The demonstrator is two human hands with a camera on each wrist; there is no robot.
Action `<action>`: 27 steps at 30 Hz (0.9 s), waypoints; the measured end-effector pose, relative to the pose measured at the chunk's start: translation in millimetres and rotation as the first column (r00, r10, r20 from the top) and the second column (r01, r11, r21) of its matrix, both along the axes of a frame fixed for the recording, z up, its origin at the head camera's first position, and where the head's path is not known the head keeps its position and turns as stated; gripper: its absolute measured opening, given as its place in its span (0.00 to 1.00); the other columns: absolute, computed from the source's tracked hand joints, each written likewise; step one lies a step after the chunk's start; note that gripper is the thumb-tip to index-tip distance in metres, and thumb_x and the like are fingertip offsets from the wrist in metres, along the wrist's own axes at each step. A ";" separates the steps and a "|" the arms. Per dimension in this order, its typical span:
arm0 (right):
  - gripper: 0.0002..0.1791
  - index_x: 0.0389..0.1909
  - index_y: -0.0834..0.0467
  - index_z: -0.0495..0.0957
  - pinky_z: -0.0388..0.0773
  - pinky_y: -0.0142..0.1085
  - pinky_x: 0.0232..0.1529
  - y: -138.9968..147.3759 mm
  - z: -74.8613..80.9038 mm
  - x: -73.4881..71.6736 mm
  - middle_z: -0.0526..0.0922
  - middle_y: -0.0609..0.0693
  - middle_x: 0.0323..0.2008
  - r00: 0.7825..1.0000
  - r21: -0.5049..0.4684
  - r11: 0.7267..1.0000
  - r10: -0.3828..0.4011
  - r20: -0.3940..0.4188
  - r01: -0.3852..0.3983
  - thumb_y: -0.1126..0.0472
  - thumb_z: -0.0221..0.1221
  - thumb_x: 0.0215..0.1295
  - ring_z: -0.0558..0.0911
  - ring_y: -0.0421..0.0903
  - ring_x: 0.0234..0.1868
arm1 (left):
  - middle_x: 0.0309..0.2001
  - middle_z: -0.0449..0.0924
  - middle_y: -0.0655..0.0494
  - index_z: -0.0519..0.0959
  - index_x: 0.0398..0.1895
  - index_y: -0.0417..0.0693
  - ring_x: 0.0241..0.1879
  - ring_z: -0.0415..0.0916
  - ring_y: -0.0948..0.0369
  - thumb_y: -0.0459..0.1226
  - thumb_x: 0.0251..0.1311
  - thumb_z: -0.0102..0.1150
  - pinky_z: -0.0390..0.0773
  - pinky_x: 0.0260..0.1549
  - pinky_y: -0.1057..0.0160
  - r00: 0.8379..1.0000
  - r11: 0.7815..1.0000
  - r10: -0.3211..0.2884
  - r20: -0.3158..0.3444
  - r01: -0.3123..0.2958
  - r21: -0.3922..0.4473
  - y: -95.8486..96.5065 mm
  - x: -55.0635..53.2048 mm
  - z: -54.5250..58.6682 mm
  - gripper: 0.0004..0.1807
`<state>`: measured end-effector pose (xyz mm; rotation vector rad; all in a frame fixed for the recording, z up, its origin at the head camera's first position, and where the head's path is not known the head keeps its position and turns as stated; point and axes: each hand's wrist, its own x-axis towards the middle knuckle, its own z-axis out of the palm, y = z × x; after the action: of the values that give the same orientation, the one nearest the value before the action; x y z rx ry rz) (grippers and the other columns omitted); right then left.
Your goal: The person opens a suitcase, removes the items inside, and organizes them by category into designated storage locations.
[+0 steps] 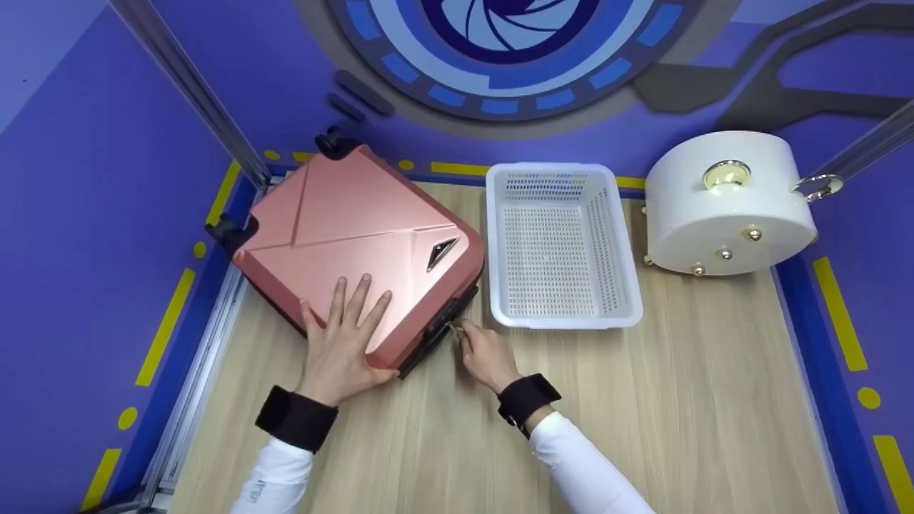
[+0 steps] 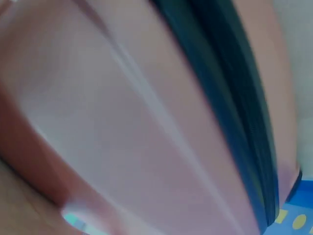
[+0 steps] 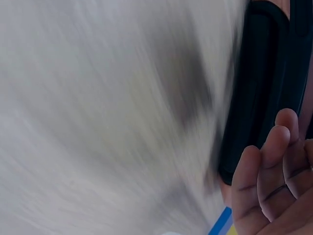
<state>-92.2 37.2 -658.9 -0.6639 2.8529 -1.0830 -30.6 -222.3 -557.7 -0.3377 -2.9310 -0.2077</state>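
Firstly, at far left: one blue-purple wall panel (image 1: 86, 235) with yellow dashes and dots along its lower part, and a metal rail (image 1: 207, 371) at its foot. Next, one pink hard-shell suitcase (image 1: 357, 214), lying flat and set at an angle on the left part of the wood-grain counter (image 1: 685, 400); black wheels (image 1: 335, 143) toward the rear wall, ridged creases across the shell, a dark triangular badge (image 1: 442, 254) near its right-hand corner. Upon its near part, one left hand (image 1: 341, 360), fingers straight and spread apart, pressing the shell, thumb at the near corner; black wristband (image 1: 296, 418), white sleeve (image 1: 275, 478). Along the suitcase's near right side, one dark strip with fittings (image 1: 437, 327). Against this strip, one right hand (image 1: 487, 353), fingers curled, thumb and forefinger together, pinching a small metal piece (image 1: 453, 326) too small to identify; a matching black band and white sleeve on that arm. Right of the suitcase and just beside it, one white perforated basket (image 1: 568, 321), upright, its mesh floor visible. At far right, near the rear wall, one white rounded container (image 1: 721, 185) with gold-toned handles and knobs, standing apart from the basket.
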 end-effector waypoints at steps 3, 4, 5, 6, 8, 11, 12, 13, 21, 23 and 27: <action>0.06 0.41 0.56 0.82 0.82 0.49 0.32 1.3 -1.2 -1.1 0.90 0.51 0.36 1.000 -0.015 1.000 0.010 0.008 -0.010 0.63 0.56 0.75 0.88 0.52 0.33 | 0.82 0.54 0.45 0.64 0.80 0.57 0.79 0.47 0.34 0.68 0.27 0.81 0.39 0.60 0.13 0.993 0.999 -0.051 -0.103 0.051 0.000 -5.9 -0.1 -7.9 0.69; 0.06 0.40 0.56 0.82 0.82 0.49 0.33 1.5 -1.9 -1.1 0.90 0.50 0.36 1.000 -0.021 1.000 0.014 0.011 -0.014 0.63 0.56 0.74 0.88 0.52 0.34 | 0.81 0.56 0.44 0.66 0.79 0.57 0.78 0.49 0.33 0.68 0.28 0.80 0.40 0.59 0.12 0.988 0.998 -0.061 -0.140 0.063 0.005 -6.9 0.0 -11.6 0.68; 0.06 0.40 0.57 0.82 0.83 0.48 0.34 1.6 -2.6 -1.0 0.89 0.50 0.36 1.000 -0.021 1.000 0.022 0.012 -0.021 0.63 0.56 0.75 0.88 0.52 0.35 | 0.80 0.58 0.44 0.67 0.78 0.56 0.77 0.51 0.32 0.68 0.29 0.78 0.41 0.59 0.12 0.982 0.998 -0.067 -0.176 0.070 0.008 -7.6 0.0 -15.4 0.66; 0.06 0.41 0.57 0.82 0.83 0.49 0.35 1.5 -3.5 -0.7 0.89 0.50 0.37 1.000 -0.020 0.999 0.029 0.009 -0.029 0.63 0.56 0.75 0.89 0.52 0.36 | 0.79 0.60 0.43 0.68 0.78 0.56 0.76 0.53 0.32 0.69 0.29 0.77 0.42 0.59 0.13 0.975 0.997 -0.071 -0.209 0.075 0.012 -8.0 -0.3 -18.4 0.65; 0.06 0.41 0.58 0.81 0.83 0.49 0.35 1.0 -4.9 -0.1 0.89 0.51 0.37 0.999 -0.019 0.999 0.043 -0.001 -0.043 0.63 0.56 0.75 0.88 0.52 0.36 | 0.78 0.63 0.43 0.70 0.76 0.55 0.75 0.55 0.31 0.69 0.28 0.75 0.43 0.59 0.13 0.963 0.997 -0.070 -0.262 0.078 0.021 -8.0 -1.4 -23.5 0.64; 0.05 0.42 0.58 0.81 0.83 0.49 0.36 -0.2 -4.9 -0.7 0.88 0.53 0.37 0.998 -0.023 0.998 0.061 -0.013 -0.062 0.64 0.56 0.76 0.88 0.52 0.37 | 0.77 0.64 0.44 0.70 0.76 0.56 0.75 0.57 0.32 0.69 0.27 0.74 0.42 0.61 0.14 0.953 0.997 -0.059 -0.297 0.068 0.023 -7.3 -4.1 -26.1 0.64; 0.05 0.43 0.58 0.81 0.84 0.49 0.36 -0.9 -4.2 -1.4 0.88 0.53 0.38 0.998 -0.022 0.998 0.065 -0.022 -0.065 0.64 0.56 0.76 0.89 0.52 0.38 | 0.77 0.64 0.44 0.70 0.76 0.56 0.75 0.57 0.33 0.70 0.27 0.74 0.42 0.61 0.14 0.951 0.998 -0.053 -0.306 0.062 0.020 -6.9 -5.1 -25.7 0.64; 0.05 0.43 0.58 0.81 0.84 0.49 0.37 -1.5 -3.6 -1.7 0.89 0.53 0.38 0.997 -0.017 0.998 0.065 -0.028 -0.066 0.65 0.56 0.76 0.89 0.52 0.38 | 0.77 0.64 0.44 0.70 0.76 0.57 0.75 0.57 0.33 0.70 0.28 0.73 0.42 0.62 0.15 0.950 0.998 -0.047 -0.308 0.056 0.021 -6.5 -5.7 -25.7 0.63; 0.04 0.43 0.59 0.82 0.84 0.47 0.33 -7.5 -1.2 4.3 0.89 0.52 0.37 0.993 0.034 0.997 0.073 -0.091 -0.070 0.66 0.59 0.73 0.89 0.51 0.37 | 0.74 0.69 0.43 0.75 0.73 0.55 0.73 0.61 0.33 0.69 0.33 0.67 0.41 0.62 0.15 0.918 0.996 -0.014 -0.395 0.047 0.072 -4.6 -5.7 -30.2 0.57; 0.04 0.42 0.58 0.82 0.84 0.47 0.31 -7.5 -2.7 7.6 0.89 0.51 0.37 0.992 0.050 0.997 0.071 -0.101 -0.066 0.66 0.59 0.73 0.89 0.51 0.36 | 0.73 0.71 0.43 0.76 0.71 0.55 0.72 0.62 0.33 0.69 0.32 0.66 0.43 0.61 0.15 0.901 0.996 -0.009 -0.433 0.046 0.075 -1.0 -7.6 -33.1 0.56; 0.05 0.43 0.57 0.82 0.84 0.47 0.30 -6.3 -3.9 11.6 0.90 0.51 0.37 0.993 0.072 0.996 0.055 -0.104 -0.048 0.65 0.58 0.74 0.89 0.51 0.36 | 0.72 0.72 0.43 0.77 0.71 0.55 0.71 0.64 0.33 0.69 0.31 0.65 0.44 0.61 0.15 0.886 0.997 0.011 -0.464 0.024 0.069 10.5 -14.8 -37.7 0.56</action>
<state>-80.6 31.0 -662.8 -0.8089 2.9280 -0.9653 -45.4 -211.8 -595.4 -0.3322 -2.4407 -0.2010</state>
